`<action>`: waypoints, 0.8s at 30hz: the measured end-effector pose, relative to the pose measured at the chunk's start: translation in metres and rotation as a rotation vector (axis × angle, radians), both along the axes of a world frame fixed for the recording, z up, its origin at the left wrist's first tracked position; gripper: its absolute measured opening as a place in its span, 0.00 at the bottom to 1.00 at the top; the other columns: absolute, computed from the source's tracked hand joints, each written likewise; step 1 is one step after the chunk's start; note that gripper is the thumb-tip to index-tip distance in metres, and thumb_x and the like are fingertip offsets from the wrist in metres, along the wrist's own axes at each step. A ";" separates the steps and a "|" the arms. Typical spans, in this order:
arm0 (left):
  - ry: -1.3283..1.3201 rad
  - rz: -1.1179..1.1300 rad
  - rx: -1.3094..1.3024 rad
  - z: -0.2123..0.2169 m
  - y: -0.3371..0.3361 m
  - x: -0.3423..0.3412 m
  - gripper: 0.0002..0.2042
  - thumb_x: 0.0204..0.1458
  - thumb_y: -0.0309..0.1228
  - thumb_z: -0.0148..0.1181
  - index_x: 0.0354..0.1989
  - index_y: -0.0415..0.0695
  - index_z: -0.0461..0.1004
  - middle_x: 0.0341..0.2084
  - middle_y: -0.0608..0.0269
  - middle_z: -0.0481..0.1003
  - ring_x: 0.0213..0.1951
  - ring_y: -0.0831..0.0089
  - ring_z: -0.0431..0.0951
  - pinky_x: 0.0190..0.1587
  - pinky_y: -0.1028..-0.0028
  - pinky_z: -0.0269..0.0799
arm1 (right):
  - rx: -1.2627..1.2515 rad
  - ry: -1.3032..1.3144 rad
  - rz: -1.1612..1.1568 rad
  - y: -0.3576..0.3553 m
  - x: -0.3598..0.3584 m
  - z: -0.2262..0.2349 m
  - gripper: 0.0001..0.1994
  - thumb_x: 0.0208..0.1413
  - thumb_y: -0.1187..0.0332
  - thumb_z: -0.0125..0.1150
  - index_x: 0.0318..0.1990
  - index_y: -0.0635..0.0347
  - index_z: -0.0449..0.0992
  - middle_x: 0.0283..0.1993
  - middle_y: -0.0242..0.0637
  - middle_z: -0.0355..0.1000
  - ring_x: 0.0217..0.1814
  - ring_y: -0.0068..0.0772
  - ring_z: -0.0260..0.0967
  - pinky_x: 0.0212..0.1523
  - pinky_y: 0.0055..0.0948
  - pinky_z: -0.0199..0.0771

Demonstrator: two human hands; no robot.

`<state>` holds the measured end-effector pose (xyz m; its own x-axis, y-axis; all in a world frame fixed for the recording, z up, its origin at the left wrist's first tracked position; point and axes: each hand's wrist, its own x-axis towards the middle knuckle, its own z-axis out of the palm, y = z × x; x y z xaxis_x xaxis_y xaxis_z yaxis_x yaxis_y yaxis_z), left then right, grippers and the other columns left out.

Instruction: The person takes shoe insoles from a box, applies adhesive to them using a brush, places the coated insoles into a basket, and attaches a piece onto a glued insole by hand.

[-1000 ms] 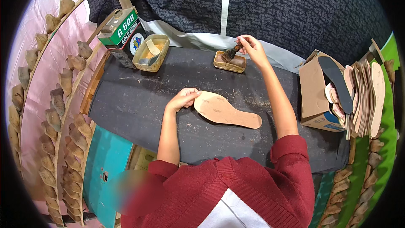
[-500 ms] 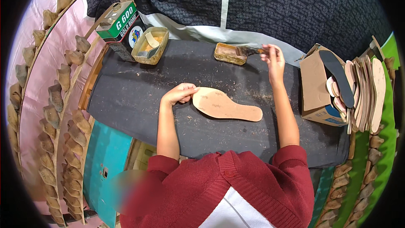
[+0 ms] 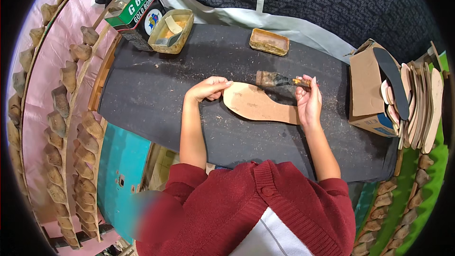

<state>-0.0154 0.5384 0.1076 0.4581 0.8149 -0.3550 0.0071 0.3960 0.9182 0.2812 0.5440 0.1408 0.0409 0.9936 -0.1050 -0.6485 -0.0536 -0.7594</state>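
Pinching a tan insole by its broad end, around 10 o'clock from its middle, with the left hand; gripping a brush in the right hand at 3, with bristles near the insole's far edge. Over the black tabletop, apparently at an early stage: no coat visible yet on the upper face. Partly hidden at the narrow end by the right hand. Farther out, with a shallow tray at 12, a tub and metal can at 10, a carton and upright soles at 3, wooden lasts at 9.
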 end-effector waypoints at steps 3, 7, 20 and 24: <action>0.014 -0.024 -0.004 0.002 0.001 0.002 0.13 0.52 0.41 0.48 0.21 0.48 0.63 0.07 0.80 0.51 0.10 0.89 0.45 0.11 0.84 0.36 | 0.108 -0.081 0.015 -0.014 -0.005 0.002 0.13 0.58 0.61 0.41 0.37 0.62 0.65 0.35 0.37 0.67 0.23 0.19 0.59 0.25 0.17 0.62; 0.030 -0.050 -0.011 0.002 0.001 0.000 0.12 0.52 0.41 0.48 0.23 0.47 0.66 0.07 0.80 0.52 0.10 0.89 0.45 0.12 0.84 0.37 | 0.143 -0.143 0.011 -0.023 -0.013 -0.002 0.12 0.58 0.61 0.40 0.37 0.61 0.64 0.36 0.39 0.66 0.23 0.20 0.60 0.24 0.17 0.62; 0.078 -0.074 -0.064 0.000 0.004 0.001 0.10 0.50 0.40 0.51 0.23 0.48 0.67 0.09 0.81 0.55 0.12 0.91 0.48 0.12 0.87 0.39 | 0.204 -0.259 0.043 -0.025 -0.035 -0.021 0.09 0.57 0.66 0.43 0.40 0.62 0.62 0.36 0.38 0.66 0.24 0.19 0.62 0.22 0.16 0.63; 0.072 -0.090 -0.071 0.002 0.005 0.002 0.10 0.50 0.40 0.52 0.24 0.48 0.67 0.09 0.81 0.55 0.12 0.90 0.48 0.12 0.86 0.40 | 0.241 -0.384 0.033 -0.026 -0.032 -0.021 0.09 0.53 0.70 0.51 0.40 0.61 0.62 0.31 0.33 0.66 0.23 0.16 0.62 0.20 0.14 0.62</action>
<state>-0.0136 0.5438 0.1100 0.4993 0.7436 -0.4446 0.1099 0.4546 0.8839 0.2488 0.5176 0.1203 -0.0005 0.9893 0.1461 -0.3185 0.1383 -0.9378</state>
